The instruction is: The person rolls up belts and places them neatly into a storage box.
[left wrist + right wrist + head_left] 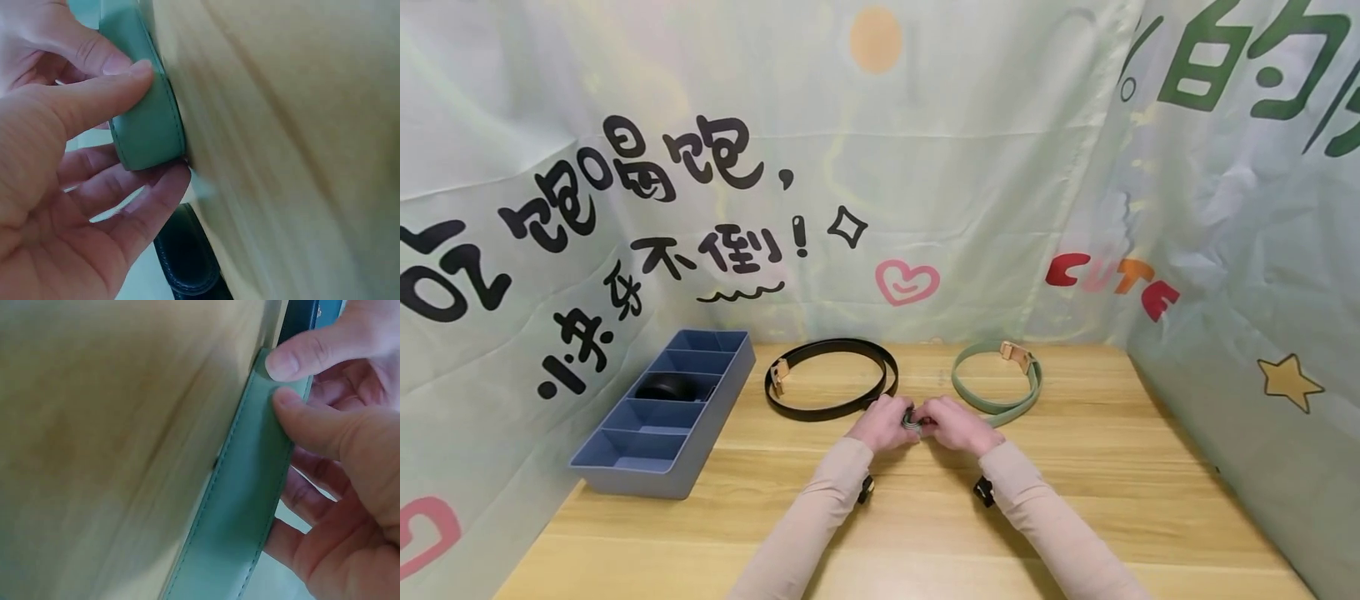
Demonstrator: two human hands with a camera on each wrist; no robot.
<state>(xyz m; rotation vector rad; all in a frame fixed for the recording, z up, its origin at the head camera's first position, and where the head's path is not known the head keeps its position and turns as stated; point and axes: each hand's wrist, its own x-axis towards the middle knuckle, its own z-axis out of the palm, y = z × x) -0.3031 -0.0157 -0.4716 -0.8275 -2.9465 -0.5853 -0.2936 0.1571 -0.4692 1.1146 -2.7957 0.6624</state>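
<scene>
- Green belt lay looped on the wooden table, right of the frame's centre, its gold-toned buckle at the loop's top and its far end running to the centre.
- Left hand and right hand met at the centre, both pinching that curled end between thumb and fingers.
- Black belt lay coiled just left of centre, near the left hand.
- Blue divided tray stood at the left, a black object in one compartment.
</scene>
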